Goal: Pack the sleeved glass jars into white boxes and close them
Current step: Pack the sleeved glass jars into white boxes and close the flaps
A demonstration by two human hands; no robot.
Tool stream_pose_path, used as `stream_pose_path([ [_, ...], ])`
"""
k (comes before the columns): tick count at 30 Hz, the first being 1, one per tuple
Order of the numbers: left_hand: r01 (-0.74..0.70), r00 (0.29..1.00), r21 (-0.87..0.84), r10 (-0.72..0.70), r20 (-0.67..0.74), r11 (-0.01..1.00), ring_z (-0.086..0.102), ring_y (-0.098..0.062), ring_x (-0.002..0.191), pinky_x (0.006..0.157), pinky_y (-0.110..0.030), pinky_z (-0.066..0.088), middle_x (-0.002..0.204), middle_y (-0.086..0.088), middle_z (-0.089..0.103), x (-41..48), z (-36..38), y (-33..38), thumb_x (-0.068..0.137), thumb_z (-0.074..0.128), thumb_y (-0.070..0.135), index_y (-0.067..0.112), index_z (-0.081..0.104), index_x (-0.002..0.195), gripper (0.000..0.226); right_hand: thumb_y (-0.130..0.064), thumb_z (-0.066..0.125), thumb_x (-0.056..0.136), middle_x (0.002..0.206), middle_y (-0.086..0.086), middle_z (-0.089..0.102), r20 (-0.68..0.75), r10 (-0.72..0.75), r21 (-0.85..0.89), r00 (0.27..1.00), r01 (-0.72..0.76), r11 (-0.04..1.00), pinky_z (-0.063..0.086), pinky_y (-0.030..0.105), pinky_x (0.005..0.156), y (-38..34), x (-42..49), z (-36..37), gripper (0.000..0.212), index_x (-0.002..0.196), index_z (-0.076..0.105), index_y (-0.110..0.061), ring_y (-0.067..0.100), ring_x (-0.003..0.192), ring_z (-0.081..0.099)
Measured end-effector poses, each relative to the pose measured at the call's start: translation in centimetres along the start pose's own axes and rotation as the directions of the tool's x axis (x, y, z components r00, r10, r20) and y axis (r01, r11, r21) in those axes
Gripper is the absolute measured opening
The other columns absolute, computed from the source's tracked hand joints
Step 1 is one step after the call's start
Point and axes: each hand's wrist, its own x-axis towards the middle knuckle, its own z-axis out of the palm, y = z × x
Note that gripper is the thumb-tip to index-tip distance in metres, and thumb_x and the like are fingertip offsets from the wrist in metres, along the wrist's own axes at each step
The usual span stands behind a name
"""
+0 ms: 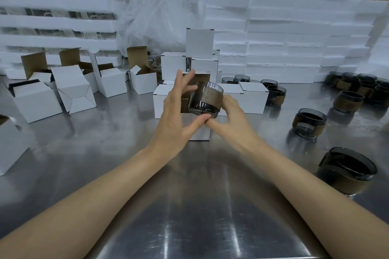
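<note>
While both forearms reach out over the steel desk (189,206), the two hands meet around a smoked glass jar (205,99) wearing a brown sleeve (210,95), held tilted in the air above the desk's middle. The left hand (176,111) has its fingers nearly straight, spread along the jar's left side, with the thumb reaching under the base. The right hand (229,111) curls around the jar's lower right side, its thumb meeting the left thumb beneath the glass. Directly behind the jar stands an open white box (197,132), its brown inside showing past the left hand's fingers; how far the jar has entered it I cannot tell. Closed white boxes (200,44) are stacked just beyond, and opened boxes (73,90) with raised flaps sit on the left of the desk. More sleeved jars (309,122) lie scattered on the right side, some on their sides, one large near the right forearm. White foam slabs (284,33) are piled high along the back, with clear plastic bags (160,12) between the stacks.
</note>
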Motion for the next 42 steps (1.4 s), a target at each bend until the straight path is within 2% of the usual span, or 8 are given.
stream_pose_path([
  [4, 0.003, 1.0, 0.002, -0.003, -0.012, 1.0, 0.045, -0.009, 0.129, 0.113, -0.024, 0.027, 0.151, 0.009, 0.029, -0.1, 0.1, -0.2, 0.085, 0.07, 0.019, 0.015, 0.003, 0.15, 0.093, -0.016, 0.075, 0.077, 0.122, -0.009, 0.058, -0.099, -0.001, 0.146, 0.995, 0.015, 0.989, 0.042, 0.02, 0.099, -0.4, 0.0, -0.3, 0.069, 0.136, 0.04, -0.031, 0.007, 0.114, 0.054],
  [7, 0.005, 1.0, -0.008, -0.005, -0.01, 1.0, 0.042, -0.009, 0.132, 0.112, -0.02, 0.027, 0.148, 0.013, 0.034, -0.1, 0.0, -0.3, 0.086, 0.07, 0.018, 0.019, 0.009, 0.151, 0.089, -0.02, 0.077, 0.075, 0.111, -0.009, 0.063, -0.147, -0.068, 0.152, 0.987, 0.091, 0.984, 0.044, 0.014, 0.093, -0.2, -0.2, -0.8, 0.079, 0.132, 0.027, -0.042, 0.004, 0.109, 0.058],
  [12, 0.032, 0.999, -0.059, -0.032, -0.007, 0.998, 0.041, -0.01, 0.134, 0.111, -0.022, 0.03, 0.145, 0.011, 0.041, -0.2, 0.1, 0.0, 0.088, 0.068, 0.022, 0.032, 0.015, 0.15, 0.082, -0.014, 0.076, 0.077, 0.105, -0.032, 0.056, -0.121, -0.092, 0.146, 0.988, 0.11, 0.983, 0.041, 0.007, 0.086, 0.3, 0.1, -0.5, 0.061, 0.113, 0.035, -0.04, -0.004, 0.105, 0.058],
  [21, 0.213, 0.977, -0.063, -0.212, 0.033, 0.975, 0.037, -0.004, 0.133, 0.107, -0.011, 0.027, 0.141, 0.018, 0.04, -0.3, -0.1, 0.3, 0.082, 0.061, 0.052, 0.033, 0.03, 0.139, 0.068, -0.042, 0.07, 0.083, 0.141, -0.011, 0.047, 0.042, -0.105, 0.286, 0.994, 0.089, 0.954, 0.038, 0.037, 0.11, 0.4, 0.2, -0.8, 0.073, 0.143, 0.029, -0.041, 0.012, 0.13, 0.047],
  [27, 0.192, 0.981, -0.024, -0.192, -0.015, 0.981, 0.041, -0.017, 0.129, 0.112, -0.033, 0.033, 0.134, 0.004, 0.047, 0.0, -0.6, 0.4, 0.084, 0.067, 0.032, 0.014, 0.045, 0.138, 0.062, -0.035, 0.079, 0.075, 0.122, -0.007, 0.054, -0.063, -0.112, 0.184, 0.992, 0.122, 0.975, 0.041, 0.033, 0.106, 0.2, 0.3, -1.3, 0.077, 0.141, 0.039, -0.032, 0.006, 0.118, 0.052],
  [31, 0.121, 0.992, 0.038, -0.119, -0.037, 0.992, 0.039, -0.013, 0.123, 0.109, -0.03, 0.033, 0.128, 0.012, 0.044, -0.1, -0.5, 0.4, 0.08, 0.072, 0.032, 0.014, 0.048, 0.136, 0.064, -0.024, 0.076, 0.08, 0.133, -0.009, 0.053, 0.006, -0.094, 0.175, 0.996, 0.091, 0.98, 0.039, 0.038, 0.107, 0.2, 0.1, -1.2, 0.068, 0.139, 0.042, -0.028, 0.007, 0.122, 0.05],
  [35, 0.058, 0.994, 0.053, -0.053, -0.097, 0.997, 0.038, -0.013, 0.121, 0.107, -0.028, 0.035, 0.131, 0.008, 0.047, -0.1, -0.3, 0.5, 0.077, 0.076, 0.027, 0.012, 0.05, 0.133, 0.063, -0.041, 0.053, 0.086, 0.147, -0.008, 0.042, 0.109, -0.115, 0.239, 0.987, 0.086, 0.967, 0.034, 0.029, 0.111, -0.1, 0.0, -1.6, 0.066, 0.147, 0.031, -0.027, 0.005, 0.132, 0.042],
  [42, 0.044, 0.997, 0.04, -0.041, -0.064, 0.998, 0.034, -0.001, 0.132, 0.11, -0.018, 0.028, 0.14, 0.008, 0.044, -0.3, -0.1, 0.2, 0.078, 0.078, 0.017, 0.014, 0.042, 0.141, 0.073, -0.028, 0.067, 0.083, 0.117, -0.002, 0.063, -0.051, -0.105, 0.275, 0.993, 0.114, 0.955, 0.044, 0.027, 0.1, -0.5, 0.0, -1.6, 0.051, 0.129, 0.044, -0.03, 0.01, 0.108, 0.06],
])
